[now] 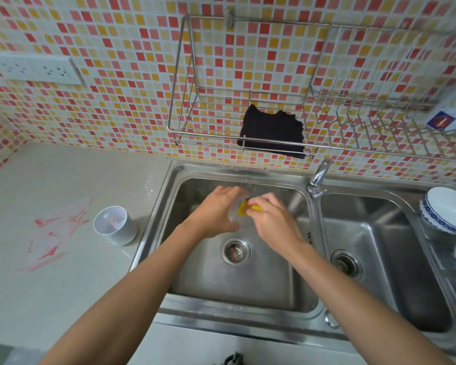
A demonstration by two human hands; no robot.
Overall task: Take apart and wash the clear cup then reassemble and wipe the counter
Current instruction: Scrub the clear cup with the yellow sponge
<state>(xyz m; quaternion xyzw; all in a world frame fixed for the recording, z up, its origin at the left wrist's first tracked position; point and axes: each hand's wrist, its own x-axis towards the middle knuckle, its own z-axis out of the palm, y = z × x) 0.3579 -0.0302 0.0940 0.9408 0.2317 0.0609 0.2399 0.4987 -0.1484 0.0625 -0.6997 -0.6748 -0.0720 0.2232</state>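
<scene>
**Clear cup body under the sponge, left basin**

We see both hands over the left basin of the stainless steel double sink (169,196). Our left hand (216,214) is wrapped around the clear plastic cup body (234,219), holding it above the round metal drain strainer (235,250). Our right hand (271,219) is closed on a yellow sponge (244,208), which is pressed into the cup's mouth. The cup is transparent and partly hidden by both hands; we cannot tell its tilt.

On the pale grey worktop (63,299), just left of the sink, stands a translucent white cylindrical cup part (115,225), upright and open at the top. Farther left lies a clear plastic bag with red print (55,238).

A dark cloth (273,131) hangs in the wire wall rack (184,127) above the sink. The chrome tap (319,176) stands between the basins.
</scene>
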